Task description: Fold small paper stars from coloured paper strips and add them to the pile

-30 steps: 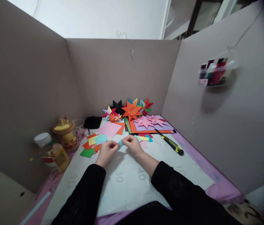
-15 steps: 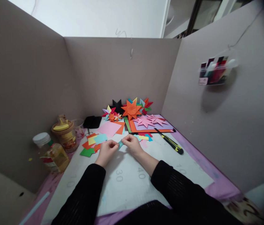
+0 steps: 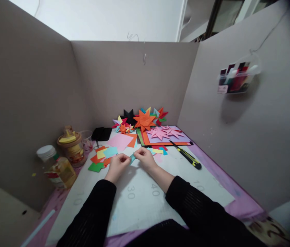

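Note:
Between my two hands is a small light blue piece of paper (image 3: 132, 158), partly covered by my fingers. My left hand (image 3: 118, 165) pinches its left end with thumb and fingertips. On the other side my right hand (image 3: 145, 158) pinches the upper right end. Both hands are just above the white cutting mat (image 3: 142, 212). To the left of my left hand lie loose paper pieces, among them a green one (image 3: 96, 167), a yellow one (image 3: 100, 153) and a light blue one (image 3: 110, 152). Whether the held paper is folded is too small to tell.
A black and yellow utility knife (image 3: 187, 156) lies at the right. Folded paper stars, including an orange one (image 3: 145, 120) and pink ones (image 3: 157, 133), sit at the back. On the left stand a white-capped bottle (image 3: 60, 169) and a lidded jar (image 3: 73, 151). Grey panels (image 3: 134, 75) surround the table.

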Available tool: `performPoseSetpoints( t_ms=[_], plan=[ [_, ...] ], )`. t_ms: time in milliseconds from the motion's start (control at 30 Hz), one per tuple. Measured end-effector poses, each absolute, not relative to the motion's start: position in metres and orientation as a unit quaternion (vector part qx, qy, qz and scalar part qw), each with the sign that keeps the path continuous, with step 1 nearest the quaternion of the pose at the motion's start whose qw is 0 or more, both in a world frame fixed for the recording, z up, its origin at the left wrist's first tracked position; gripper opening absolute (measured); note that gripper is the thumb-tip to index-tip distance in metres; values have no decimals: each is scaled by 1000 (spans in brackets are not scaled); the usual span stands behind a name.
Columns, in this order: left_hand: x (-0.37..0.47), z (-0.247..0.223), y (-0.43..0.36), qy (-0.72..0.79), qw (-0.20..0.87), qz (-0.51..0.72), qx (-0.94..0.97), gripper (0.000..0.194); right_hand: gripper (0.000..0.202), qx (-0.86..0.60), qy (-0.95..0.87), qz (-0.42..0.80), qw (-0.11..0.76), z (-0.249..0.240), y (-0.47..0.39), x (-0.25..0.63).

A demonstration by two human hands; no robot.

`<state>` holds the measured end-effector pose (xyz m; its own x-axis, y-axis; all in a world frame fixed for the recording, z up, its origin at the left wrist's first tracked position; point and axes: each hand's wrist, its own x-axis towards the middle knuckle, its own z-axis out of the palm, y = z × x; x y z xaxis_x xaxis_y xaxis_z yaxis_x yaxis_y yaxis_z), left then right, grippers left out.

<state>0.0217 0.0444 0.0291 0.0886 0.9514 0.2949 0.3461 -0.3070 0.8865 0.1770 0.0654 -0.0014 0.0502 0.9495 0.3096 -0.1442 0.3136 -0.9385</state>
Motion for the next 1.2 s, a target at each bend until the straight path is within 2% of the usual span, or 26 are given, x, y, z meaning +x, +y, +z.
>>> performPoseSetpoints(
  t_ms=[333, 500, 600, 1000, 1200],
  plan=[
    [22, 26, 46, 494, 299, 450, 681, 16, 18, -367, -533, 437, 625, -1, 67, 176],
    [16, 23, 49, 490, 228, 419, 730, 14, 18, -385, -636, 388, 545, 4, 66, 182],
    [12, 23, 51, 473, 201, 410, 754, 13, 17, -388, -671, 347, 528, 7, 64, 186],
    [12, 31, 50, 482, 374, 474, 635, 25, 24, -346, -514, 454, 640, 11, 68, 185],
    [13, 30, 50, 495, 399, 509, 580, 27, 24, -345, -500, 450, 655, 17, 61, 182]
  ],
)
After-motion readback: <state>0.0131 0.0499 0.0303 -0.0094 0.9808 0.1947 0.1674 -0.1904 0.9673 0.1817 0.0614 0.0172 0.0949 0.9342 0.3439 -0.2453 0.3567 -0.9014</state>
